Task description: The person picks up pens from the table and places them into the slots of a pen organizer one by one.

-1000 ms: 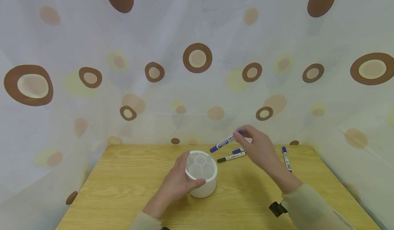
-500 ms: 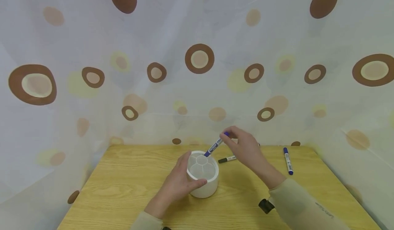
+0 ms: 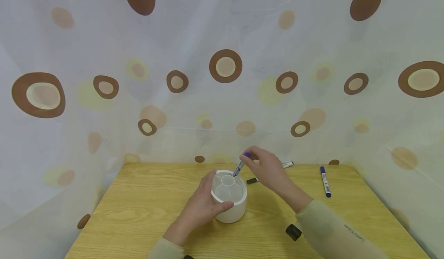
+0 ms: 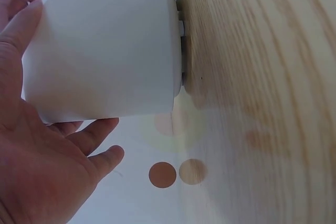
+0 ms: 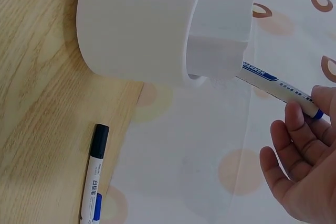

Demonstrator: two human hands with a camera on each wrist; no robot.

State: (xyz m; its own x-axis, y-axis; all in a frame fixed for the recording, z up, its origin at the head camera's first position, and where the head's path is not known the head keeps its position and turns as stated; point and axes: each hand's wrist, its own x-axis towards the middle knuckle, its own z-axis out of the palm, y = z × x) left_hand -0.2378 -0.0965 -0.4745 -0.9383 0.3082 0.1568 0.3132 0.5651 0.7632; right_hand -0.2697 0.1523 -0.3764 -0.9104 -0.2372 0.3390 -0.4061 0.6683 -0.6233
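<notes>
Left hand [image 3: 197, 209] now, fingers clamped round the white holder [image 3: 233, 213], middle of the worktop [image 3: 149, 201]; right hand [image 3: 272, 174] pinches the tilted marker [image 5: 275, 86] at the holder's mouth, black-capped marker [image 5: 93, 177] toward the far edge, blue-capped marker [image 3: 325, 182] near the far right corner.

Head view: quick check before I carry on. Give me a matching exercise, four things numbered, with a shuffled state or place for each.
Things:
1. Left hand
2. White holder
3. Right hand
4. Black-capped marker

States or places:
A. pinching a blue-ended marker
B. round, divided into compartments
C. lying on the wooden table
D. holding the white holder

Right pairs: 1-D, 2-B, 3-A, 4-C
</notes>
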